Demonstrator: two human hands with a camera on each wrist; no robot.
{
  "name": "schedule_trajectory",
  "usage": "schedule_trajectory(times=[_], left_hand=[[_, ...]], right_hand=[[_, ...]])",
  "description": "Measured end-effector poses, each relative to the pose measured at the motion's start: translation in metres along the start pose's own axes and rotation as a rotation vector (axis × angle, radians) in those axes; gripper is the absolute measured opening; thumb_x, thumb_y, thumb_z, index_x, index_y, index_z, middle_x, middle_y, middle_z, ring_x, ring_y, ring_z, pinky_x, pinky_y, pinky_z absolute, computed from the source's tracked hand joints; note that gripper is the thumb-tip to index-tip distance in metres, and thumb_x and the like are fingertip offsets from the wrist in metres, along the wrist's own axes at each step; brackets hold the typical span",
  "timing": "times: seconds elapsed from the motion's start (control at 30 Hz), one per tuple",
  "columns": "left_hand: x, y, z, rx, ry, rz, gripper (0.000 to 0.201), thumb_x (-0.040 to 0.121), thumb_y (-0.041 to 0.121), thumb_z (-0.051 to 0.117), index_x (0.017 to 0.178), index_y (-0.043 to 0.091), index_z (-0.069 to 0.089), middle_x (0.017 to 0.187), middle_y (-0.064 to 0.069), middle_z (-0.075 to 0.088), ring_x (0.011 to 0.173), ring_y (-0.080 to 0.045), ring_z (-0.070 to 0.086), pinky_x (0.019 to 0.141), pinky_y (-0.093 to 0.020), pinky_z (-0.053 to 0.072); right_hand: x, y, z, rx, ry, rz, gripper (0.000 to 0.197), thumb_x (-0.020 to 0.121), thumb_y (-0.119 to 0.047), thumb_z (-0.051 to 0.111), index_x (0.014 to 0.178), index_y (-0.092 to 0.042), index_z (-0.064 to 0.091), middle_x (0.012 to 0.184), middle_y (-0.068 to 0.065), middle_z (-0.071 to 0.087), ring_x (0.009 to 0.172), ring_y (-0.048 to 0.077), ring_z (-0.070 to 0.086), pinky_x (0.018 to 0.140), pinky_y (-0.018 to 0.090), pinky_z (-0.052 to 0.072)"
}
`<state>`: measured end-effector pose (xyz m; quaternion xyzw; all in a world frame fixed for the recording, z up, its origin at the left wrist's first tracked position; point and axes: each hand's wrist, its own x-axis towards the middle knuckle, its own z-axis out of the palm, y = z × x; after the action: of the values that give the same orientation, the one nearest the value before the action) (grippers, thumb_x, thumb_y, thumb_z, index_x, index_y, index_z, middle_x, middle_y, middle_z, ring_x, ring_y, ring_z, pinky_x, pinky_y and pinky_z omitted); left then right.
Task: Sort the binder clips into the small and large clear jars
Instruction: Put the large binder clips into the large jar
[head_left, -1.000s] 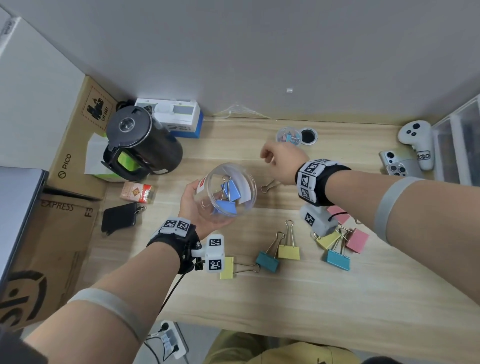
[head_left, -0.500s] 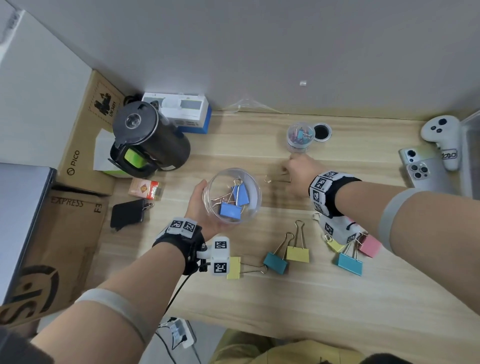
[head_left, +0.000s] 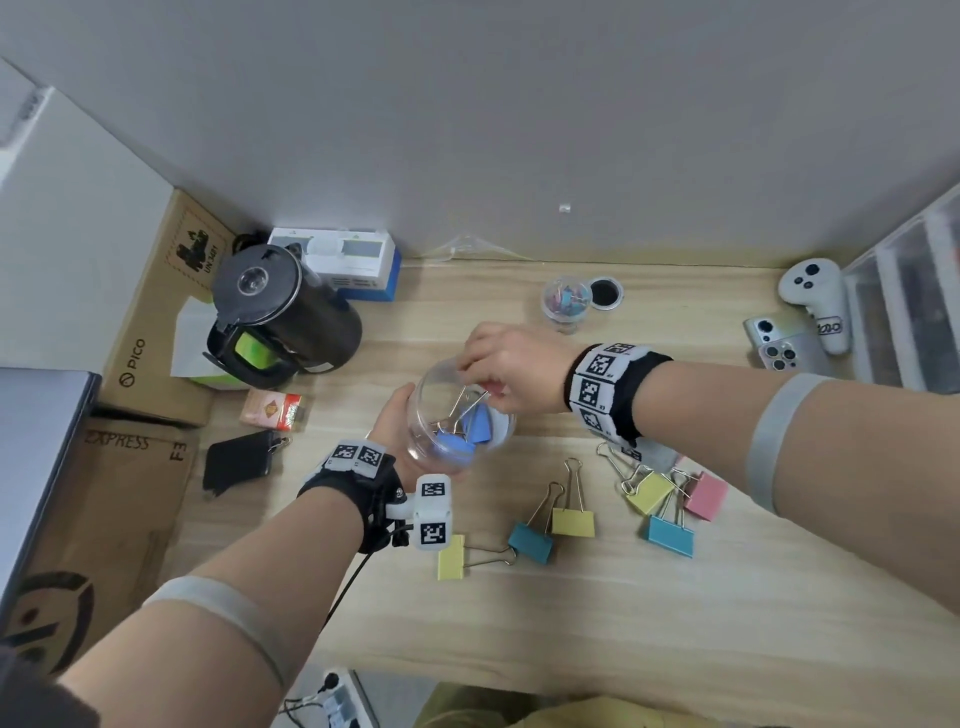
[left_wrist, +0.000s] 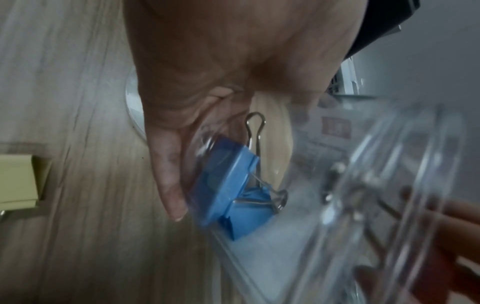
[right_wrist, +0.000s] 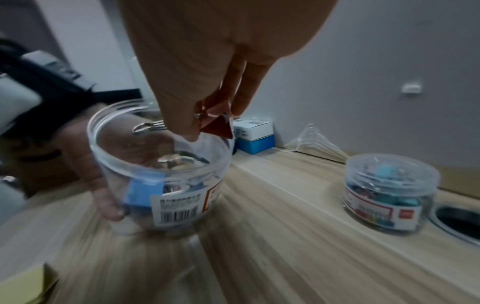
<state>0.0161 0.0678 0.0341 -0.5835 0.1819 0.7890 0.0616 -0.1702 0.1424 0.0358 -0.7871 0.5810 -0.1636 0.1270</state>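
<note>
My left hand grips the large clear jar from the side, lifted and tilted above the wooden table. Two blue binder clips lie inside it, also seen in the left wrist view. My right hand hovers over the jar's mouth and pinches a red binder clip between thumb and fingers. The small clear jar with several small clips stands at the back. Several large clips lie loose on the table: yellow, teal, blue, pink.
A black kettle and a white-and-blue box stand at the back left. A cable hole is beside the small jar. A phone, white controller and clear drawers sit right. Cardboard boxes line the left.
My right hand moved from the small jar down to a clip on the table, took it, and brought it over the large jar. The left hand kept hold of the jar.
</note>
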Motion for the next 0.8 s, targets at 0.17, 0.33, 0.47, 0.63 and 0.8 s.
schedule_trajectory(times=[0.17, 0.33, 0.47, 0.63, 0.8], left_hand=[[0.004, -0.007, 0.0, 0.102, 0.017, 0.003, 0.063, 0.088, 0.062, 0.052, 0.117, 0.007, 0.066, 0.101, -0.016, 0.074, 0.091, -0.036, 0.068, 0.077, -0.049, 0.057], [0.004, -0.014, -0.003, 0.154, 0.018, 0.028, 0.061, 0.088, 0.062, 0.053, 0.115, 0.009, 0.069, 0.1, -0.016, 0.077, 0.095, -0.038, 0.069, 0.084, -0.052, 0.055], [0.001, -0.02, -0.004, 0.153, 0.017, 0.025, 0.064, 0.088, 0.062, 0.054, 0.121, 0.009, 0.067, 0.107, -0.016, 0.077, 0.097, -0.038, 0.07, 0.077, -0.051, 0.059], [0.002, -0.027, 0.0, 0.163, 0.008, 0.058, 0.059, 0.091, 0.061, 0.048, 0.118, 0.012, 0.068, 0.099, -0.016, 0.077, 0.093, -0.037, 0.068, 0.082, -0.048, 0.054], [0.009, -0.039, 0.006, 0.2, -0.003, 0.062, 0.055, 0.094, 0.059, 0.045, 0.113, 0.013, 0.069, 0.097, -0.017, 0.077, 0.096, -0.038, 0.067, 0.088, -0.05, 0.051]], right_hand=[[0.0, -0.013, 0.015, -0.078, -0.233, -0.045, 0.014, 0.083, -0.013, 0.065, 0.094, -0.013, 0.073, 0.113, -0.004, 0.067, 0.124, 0.019, 0.049, 0.08, 0.039, 0.054], [-0.011, -0.013, 0.024, 0.036, -0.181, -0.076, 0.02, 0.085, -0.014, 0.067, 0.103, -0.009, 0.072, 0.111, 0.004, 0.068, 0.118, 0.027, 0.055, 0.09, 0.044, 0.051], [-0.029, -0.012, 0.019, 0.025, 0.064, 0.021, 0.016, 0.089, -0.018, 0.057, 0.093, -0.009, 0.07, 0.09, 0.005, 0.067, 0.091, 0.029, 0.062, 0.067, 0.04, 0.054], [-0.059, 0.002, 0.004, 0.057, 0.064, 0.417, 0.027, 0.089, -0.012, 0.053, 0.115, -0.011, 0.062, 0.11, 0.007, 0.063, 0.097, 0.029, 0.061, 0.076, 0.041, 0.051], [-0.112, 0.025, 0.018, -0.036, -0.436, 0.877, 0.051, 0.082, -0.034, 0.065, 0.126, -0.014, 0.049, 0.12, 0.01, 0.05, 0.107, 0.03, 0.052, 0.082, 0.04, 0.05]])
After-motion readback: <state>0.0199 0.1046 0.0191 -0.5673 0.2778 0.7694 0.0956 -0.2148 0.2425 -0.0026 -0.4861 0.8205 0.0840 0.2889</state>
